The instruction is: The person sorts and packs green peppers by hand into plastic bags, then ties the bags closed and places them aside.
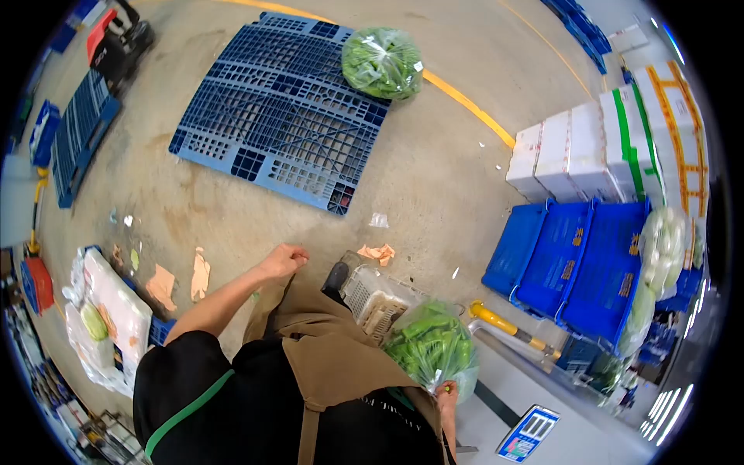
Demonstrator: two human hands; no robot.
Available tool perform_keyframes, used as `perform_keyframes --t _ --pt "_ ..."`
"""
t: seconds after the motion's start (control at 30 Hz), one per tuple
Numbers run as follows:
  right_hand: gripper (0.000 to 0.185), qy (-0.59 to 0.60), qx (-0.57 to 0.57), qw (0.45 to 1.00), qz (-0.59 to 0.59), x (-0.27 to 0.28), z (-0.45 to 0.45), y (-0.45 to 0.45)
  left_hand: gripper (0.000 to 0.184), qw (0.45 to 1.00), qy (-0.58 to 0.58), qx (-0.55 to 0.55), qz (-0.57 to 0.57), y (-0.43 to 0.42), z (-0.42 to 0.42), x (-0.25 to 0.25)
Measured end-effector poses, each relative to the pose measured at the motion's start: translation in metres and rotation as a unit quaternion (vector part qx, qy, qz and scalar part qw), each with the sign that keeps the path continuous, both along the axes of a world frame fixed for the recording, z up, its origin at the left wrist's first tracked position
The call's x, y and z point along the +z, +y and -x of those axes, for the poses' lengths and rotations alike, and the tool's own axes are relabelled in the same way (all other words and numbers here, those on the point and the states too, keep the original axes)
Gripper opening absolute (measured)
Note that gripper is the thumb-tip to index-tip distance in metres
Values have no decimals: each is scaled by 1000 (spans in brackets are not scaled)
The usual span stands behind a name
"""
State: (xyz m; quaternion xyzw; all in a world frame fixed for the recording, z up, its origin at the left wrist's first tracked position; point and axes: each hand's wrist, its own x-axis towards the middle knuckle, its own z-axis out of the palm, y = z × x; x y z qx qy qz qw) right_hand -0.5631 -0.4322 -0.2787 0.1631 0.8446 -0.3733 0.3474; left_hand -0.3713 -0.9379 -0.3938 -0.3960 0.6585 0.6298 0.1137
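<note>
My right hand (446, 394) is closed on the gathered neck of a clear plastic bag of green vegetables (434, 341); the exact kind is hard to make out through the plastic. This bag sits at my right side, beside a pale plastic crate (376, 298) and against the grey weighing bench. Away from it, my left hand (285, 261) hangs over the concrete floor in front of me, its fingers curled in with nothing visible in them. Another clear bag of green vegetables (382, 63) rests on the far right corner of a blue plastic pallet (310, 101).
Blue crates (601, 267) and white foam boxes (577, 151) stand stacked at the right. A yellow post (496, 316) and a scale display (528, 432) are near the bench. Scraps of brown paper (161, 287) lie at left, near a white foam box (108, 302). A red pallet jack (105, 39) stands far left.
</note>
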Motion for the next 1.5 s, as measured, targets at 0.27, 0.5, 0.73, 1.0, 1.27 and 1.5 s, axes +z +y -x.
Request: perform_keyframes --t 0.27,0.5,0.73,1.0,1.27,1.5 --pt "14 -25 118 990 70 49 1 -101 23 996 -52 79 5 -44 -52 -29" --pt "8 48 339 939 -40 83 -9 -285 25 974 -85 142 -157 -117 -84 -59" --pt "3 121 421 899 8 48 42 -452 23 931 -45 333 -143 -251 -165 -59" --pt "7 69 281 936 198 62 108 -725 21 880 2 473 -42 -361 -242 -18" --pt "14 -70 247 932 256 -40 197 -1051 14 698 -96 707 -58 -295 -271 4" --pt "2 -164 217 935 228 -201 249 -1224 12 511 -203 804 -226 -155 -190 9"
